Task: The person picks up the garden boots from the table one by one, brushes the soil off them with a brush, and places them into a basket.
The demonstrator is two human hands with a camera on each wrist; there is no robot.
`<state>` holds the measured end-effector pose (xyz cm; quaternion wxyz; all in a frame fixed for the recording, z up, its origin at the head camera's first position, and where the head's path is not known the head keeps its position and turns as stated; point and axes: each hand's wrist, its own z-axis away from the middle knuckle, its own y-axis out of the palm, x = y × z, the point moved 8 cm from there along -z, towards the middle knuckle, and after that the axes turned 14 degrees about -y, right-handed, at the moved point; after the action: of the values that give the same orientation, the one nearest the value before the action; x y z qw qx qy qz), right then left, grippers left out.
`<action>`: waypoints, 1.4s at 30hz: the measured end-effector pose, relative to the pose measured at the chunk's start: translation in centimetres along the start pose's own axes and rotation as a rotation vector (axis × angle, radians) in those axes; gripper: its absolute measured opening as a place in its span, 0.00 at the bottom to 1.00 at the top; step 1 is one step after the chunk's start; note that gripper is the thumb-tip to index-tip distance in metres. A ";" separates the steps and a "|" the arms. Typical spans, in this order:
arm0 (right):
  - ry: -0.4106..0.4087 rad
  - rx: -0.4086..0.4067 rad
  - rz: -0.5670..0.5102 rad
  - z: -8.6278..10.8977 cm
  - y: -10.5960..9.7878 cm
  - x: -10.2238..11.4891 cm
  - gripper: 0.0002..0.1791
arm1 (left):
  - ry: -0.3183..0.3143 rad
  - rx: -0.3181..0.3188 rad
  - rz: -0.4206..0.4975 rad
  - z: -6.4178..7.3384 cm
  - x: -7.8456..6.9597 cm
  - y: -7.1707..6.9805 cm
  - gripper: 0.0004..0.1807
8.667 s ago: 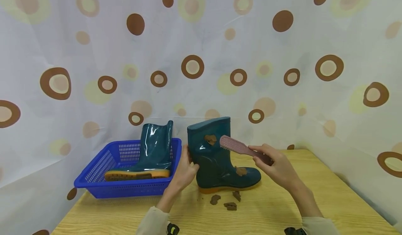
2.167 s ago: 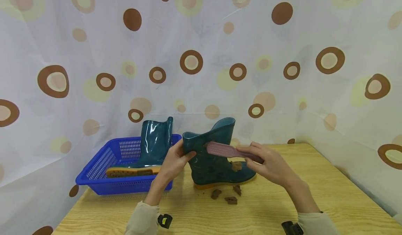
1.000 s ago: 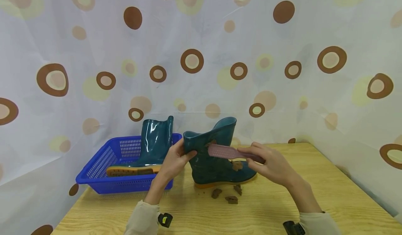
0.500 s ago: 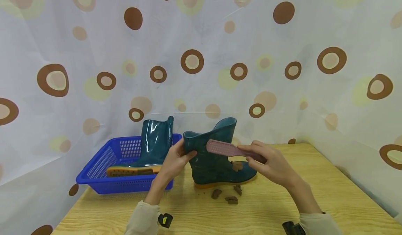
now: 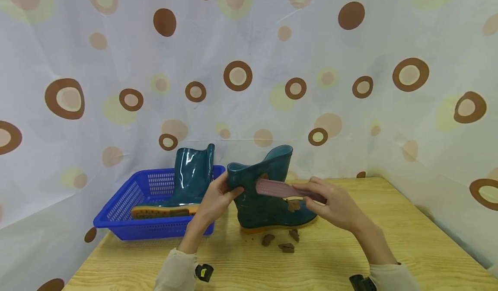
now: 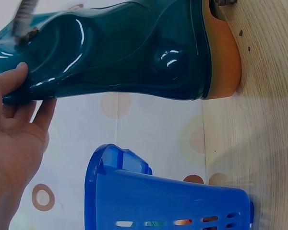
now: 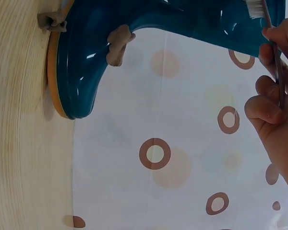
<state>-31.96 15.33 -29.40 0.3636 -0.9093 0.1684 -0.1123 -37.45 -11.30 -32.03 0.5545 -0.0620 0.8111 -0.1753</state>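
A dark green rubber boot (image 5: 256, 209) with an orange sole stands on the wooden table, toe to the right. My left hand (image 5: 216, 199) grips the top of its shaft at the back, thumb on the near side, and the opening is squeezed out of round. In my right hand (image 5: 333, 201) is the handle of a pink brush (image 5: 274, 188), whose bristles face the shaft. A bit of brown mud (image 5: 264, 176) shows just above the brush head. Another brown clump (image 7: 119, 45) sticks to the top of the foot, seen in the right wrist view.
A blue plastic basket (image 5: 155, 230) at the left holds a second green boot (image 5: 191, 174), its orange sole toward me. Several brown mud pieces (image 5: 287, 247) lie on the table (image 5: 311, 267) before the standing boot. A dotted curtain (image 5: 249, 31) hangs behind.
Since the earliest frame my left hand has gone up to the boot's rim and the boot has turned slightly. The brush has moved onto the shaft, shifting up and down there in small strokes.
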 end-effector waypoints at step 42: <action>0.081 0.028 -0.042 0.6 -0.6 -1.0 0.21 | -0.008 -0.008 0.023 -0.1 0.1 0.0 0.23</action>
<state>-32.56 16.54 -29.53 0.3666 -0.9022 0.1622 -0.1591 -37.60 -11.36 -32.10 0.5594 -0.0557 0.8103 -0.1653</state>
